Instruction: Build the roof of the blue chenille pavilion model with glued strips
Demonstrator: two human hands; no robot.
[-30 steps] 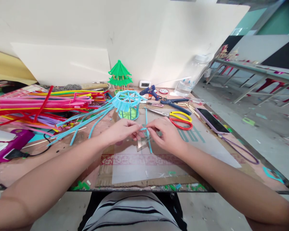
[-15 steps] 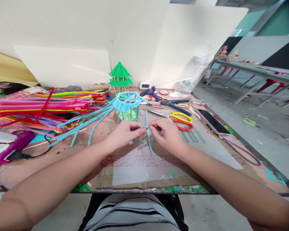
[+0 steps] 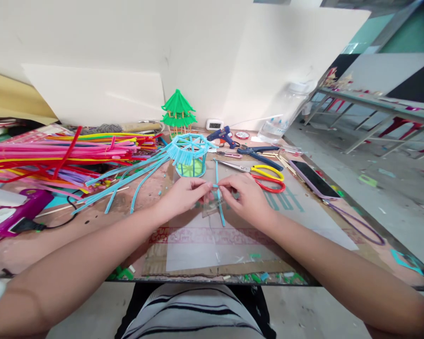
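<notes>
My left hand (image 3: 187, 195) is closed, thumb and forefinger pinching the left end of a short blue pipe cleaner piece (image 3: 215, 186). Opposite it, my right hand (image 3: 246, 197) pinches at the right end, where this piece crosses a longer upright blue pipe cleaner (image 3: 222, 214). Fingers hide much of the crossing. Under the hands lie a small clear flat piece (image 3: 209, 209) and a translucent sheet (image 3: 194, 256). Just beyond stands a blue pipe-cleaner pavilion model (image 3: 191, 150). Scissors (image 3: 268, 175) with yellow and red handles lie beside my right hand.
Bundled colourful pipe cleaners (image 3: 56, 153) and a purple hot tool (image 3: 24, 214) lie left. A green-roofed model (image 3: 178, 113), glue gun (image 3: 224, 136), blue pliers (image 3: 259, 153) and water bottle (image 3: 284, 113) stand or lie behind. A phone (image 3: 314, 180) rests near the table's right edge.
My left fingertips have slid right along the short blue piece, closer to my right hand, so less of it shows. The whole view has shifted slightly.
</notes>
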